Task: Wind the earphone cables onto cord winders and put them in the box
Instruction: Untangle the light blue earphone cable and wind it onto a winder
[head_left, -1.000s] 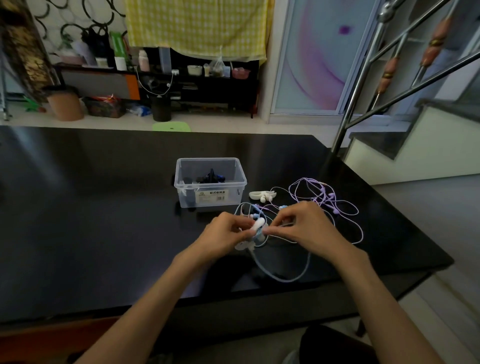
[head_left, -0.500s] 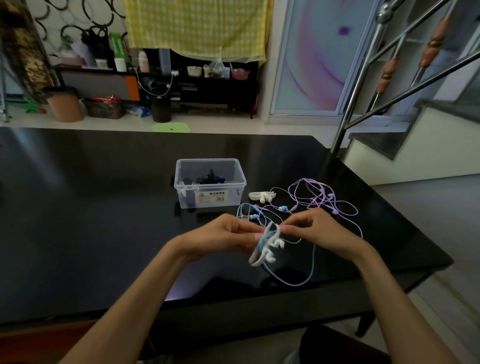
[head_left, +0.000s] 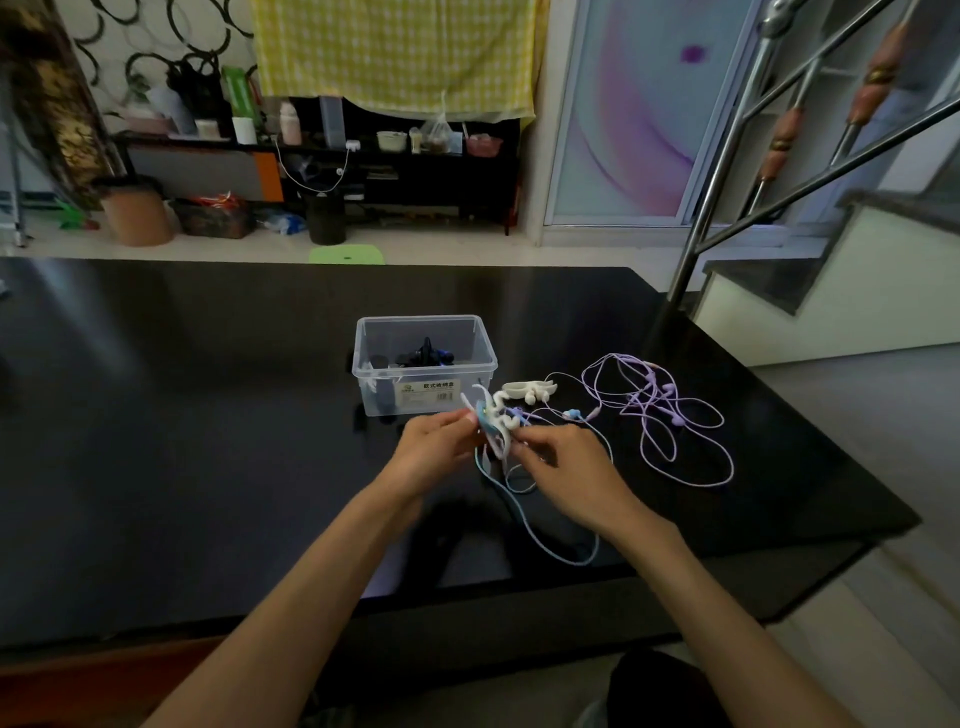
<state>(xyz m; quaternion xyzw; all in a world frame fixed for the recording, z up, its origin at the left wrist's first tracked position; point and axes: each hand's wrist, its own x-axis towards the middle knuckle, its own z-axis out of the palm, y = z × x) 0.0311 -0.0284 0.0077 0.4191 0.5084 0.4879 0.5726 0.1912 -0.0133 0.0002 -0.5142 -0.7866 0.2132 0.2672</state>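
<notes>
In the head view, the left hand (head_left: 436, 449) pinches a white winder (head_left: 493, 421) by one end, holding it up just above the black table (head_left: 208, 415), in front of the clear box (head_left: 423, 364). A few turns of the blue cable (head_left: 524, 519) already sit on the winder's middle; the rest hangs down in a long loop toward the near table edge, and the blue earbuds (head_left: 571, 414) lie on the table just beyond the hands. The right hand (head_left: 566, 473) has its fingers curled near the winder and appears to pinch the cable where it leaves the winder, though the exact contact is too small to make out. A second white winder (head_left: 527, 389) lies on the table just right of the box, and the purple cable (head_left: 670, 415) sprawls loose farther right, unwound. Something dark already lies inside the box. The cable looks thin, light and limp, so it will likely slip off or tangle unless kept under slight tension; holding it close to the winder should give the most control. The winder looks like soft, bendy rubber, best held by an end so the middle stays free for winding. The earbuds and their joints are probably the fragile parts, so pulling hard there seems unwise.
</notes>
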